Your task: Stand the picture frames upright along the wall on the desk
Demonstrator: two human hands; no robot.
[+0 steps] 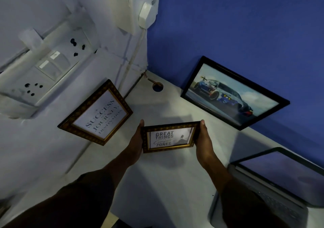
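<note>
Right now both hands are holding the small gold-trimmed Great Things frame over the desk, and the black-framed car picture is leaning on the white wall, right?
Not quite. The head view shows the black-framed car picture leaning on the blue wall, not the white one. The rest holds.

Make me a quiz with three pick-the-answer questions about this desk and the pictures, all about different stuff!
1. Where is the car picture?
A. Leaning on the blue wall
B. Flat on the laptop
C. In the person's hands

2. How many picture frames can you see?
A. Two
B. Three
C. Five

3. What is happening to the small "Great Things" frame?
A. It lies face down on the desk
B. It hangs from the wall
C. Both hands hold it by its sides

Answers:
1. A, its black frame stands on the desk against the blue wall.
2. B, there are the car picture, the "Success" frame and the small frame.
3. C, the left hand and right hand grip its two short sides, face up toward the camera.
</note>
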